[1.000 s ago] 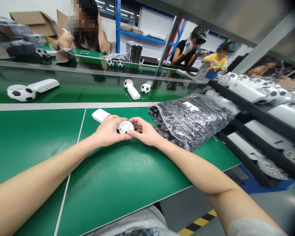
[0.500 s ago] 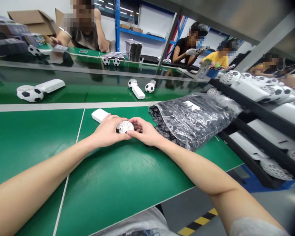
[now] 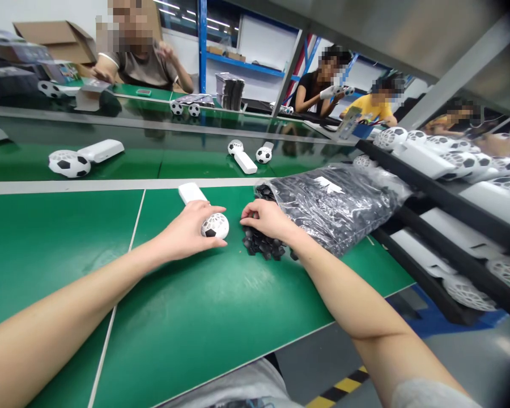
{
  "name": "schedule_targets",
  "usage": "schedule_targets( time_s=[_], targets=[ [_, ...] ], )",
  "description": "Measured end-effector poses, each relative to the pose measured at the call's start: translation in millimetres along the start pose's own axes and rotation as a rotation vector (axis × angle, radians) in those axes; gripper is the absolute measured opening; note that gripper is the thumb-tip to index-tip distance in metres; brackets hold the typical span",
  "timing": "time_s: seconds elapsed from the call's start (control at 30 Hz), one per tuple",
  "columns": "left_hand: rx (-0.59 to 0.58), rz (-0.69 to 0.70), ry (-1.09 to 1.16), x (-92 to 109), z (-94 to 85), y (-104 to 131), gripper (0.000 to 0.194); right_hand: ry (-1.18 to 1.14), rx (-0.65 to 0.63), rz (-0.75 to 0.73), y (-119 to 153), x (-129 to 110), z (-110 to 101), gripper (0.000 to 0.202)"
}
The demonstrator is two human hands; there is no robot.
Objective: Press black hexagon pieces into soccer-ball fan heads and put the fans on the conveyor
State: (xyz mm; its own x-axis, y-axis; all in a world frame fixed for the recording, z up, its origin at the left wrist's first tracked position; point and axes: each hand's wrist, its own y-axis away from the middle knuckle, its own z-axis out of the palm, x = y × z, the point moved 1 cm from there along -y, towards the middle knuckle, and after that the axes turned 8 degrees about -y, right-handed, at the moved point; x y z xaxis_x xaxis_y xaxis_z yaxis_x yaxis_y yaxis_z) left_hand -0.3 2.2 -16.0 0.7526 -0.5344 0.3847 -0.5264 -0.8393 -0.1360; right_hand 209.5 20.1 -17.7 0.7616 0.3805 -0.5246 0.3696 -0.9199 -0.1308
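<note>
My left hand (image 3: 189, 229) curves around the round, football-patterned head of a white handheld fan (image 3: 215, 226), thumb and fingers on either side. A black patch shows on the lower part of its openwork head. The white handle (image 3: 191, 193) sticks out behind my fingers, on the green table. To the right, my right hand (image 3: 263, 218) is apart from the fan, with fingertips drawn together over a heap of small black pieces (image 3: 264, 246). Whatever is between those fingertips is too small to make out. The pieces spill from a clear plastic bag (image 3: 340, 198) beside that hand.
Beyond the table's pale edge strip, several football fans lie on a green belt, one at left (image 3: 70, 164). A black rack (image 3: 433, 241) holding more white fans stands at right. Several people sit across the line, one by an open cardboard box (image 3: 53, 41).
My right hand has left the fan and moved right to the black pieces. My left hand stays around the fan, its handle swung slightly right. Fans on the belt have shifted right.
</note>
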Motion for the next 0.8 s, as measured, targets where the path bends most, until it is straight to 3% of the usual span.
schedule_targets(
  time_s=[0.17,0.33,0.53,0.67,0.8],
  targets=[
    [-0.118,0.062,0.188,-5.4,-7.8,1.1,0.07,0.212,-0.016,0.0,1.5,-9.5,4.9,0.014],
    [-0.089,0.065,0.152,-6.8,-1.8,2.6,0.066,0.343,-0.015,-0.054,1.0,-12.6,9.7,0.019],
    [-0.143,0.138,0.173,-9.9,-1.9,1.0,0.062,-0.071,0.098,-0.203,5.6,-21.2,5.9,0.015],
    [-0.136,0.161,0.18,-10.7,-4.0,0.6,0.062,-0.3,0.069,-0.381,11.1,-34.5,4.0,0.011],
    [-0.125,0.168,0.173,-10.8,-2.9,1.3,0.061,-0.342,0.028,-0.452,13.4,-40.0,7.9,0.009]
  ],
)
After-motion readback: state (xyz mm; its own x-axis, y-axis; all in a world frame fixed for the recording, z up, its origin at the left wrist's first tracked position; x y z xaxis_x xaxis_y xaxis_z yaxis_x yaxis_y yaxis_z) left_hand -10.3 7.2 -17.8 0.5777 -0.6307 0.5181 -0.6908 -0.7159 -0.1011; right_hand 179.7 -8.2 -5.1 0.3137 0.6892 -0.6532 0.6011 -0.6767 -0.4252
